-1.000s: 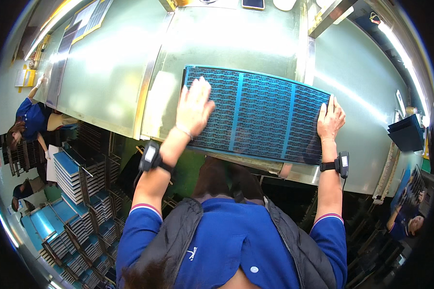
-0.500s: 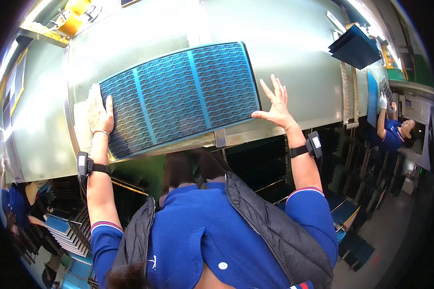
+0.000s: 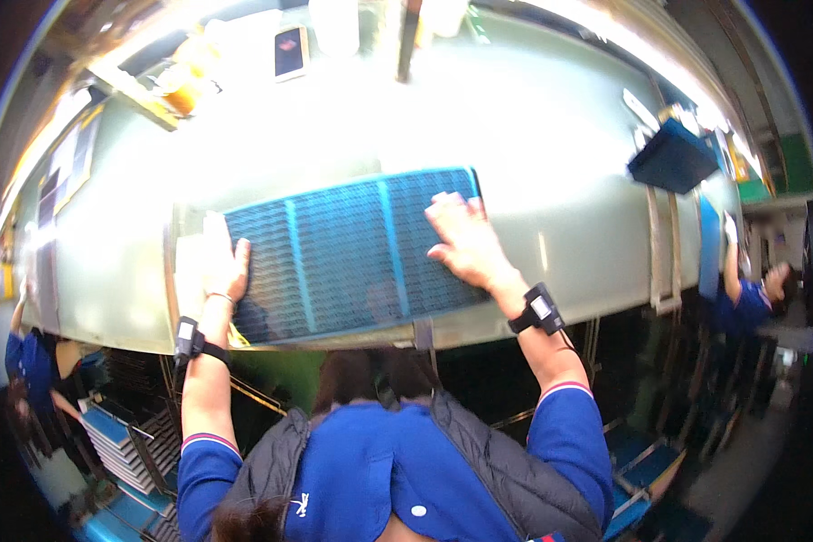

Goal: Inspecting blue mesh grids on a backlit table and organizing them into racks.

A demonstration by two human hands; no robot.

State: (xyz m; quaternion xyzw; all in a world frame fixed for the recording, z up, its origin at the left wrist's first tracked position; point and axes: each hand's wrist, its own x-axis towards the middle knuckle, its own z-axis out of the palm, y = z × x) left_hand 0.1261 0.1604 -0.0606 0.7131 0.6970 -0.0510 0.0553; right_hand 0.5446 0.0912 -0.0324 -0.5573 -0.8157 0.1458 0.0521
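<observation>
A blue-edged rectangular panel [image 3: 343, 262], covered in a dark fine repeating pattern and split by two blue strips, lies slightly tilted on the bright worktop near its front edge. My left hand [image 3: 219, 262] rests flat along the panel's left edge, its fingers stretched out and the thumb on the panel side. Over the panel's right part lies my right hand [image 3: 468, 242], fingers extended and pointing up-left; whether it presses or only hovers I cannot tell. Both wrists carry a black strapped device.
A phone [image 3: 290, 54] lies at the back of the worktop [image 3: 551, 117]. Dark blue panels [image 3: 674, 157] stand at the far right. Co-workers [image 3: 757, 294] are on both sides. Below left is a rack of stacked panels [image 3: 131, 443].
My right hand has moved left from beside the panel's right edge to over its surface. My left hand stays at the left edge. The whole view has shifted, showing more of the worktop's back.
</observation>
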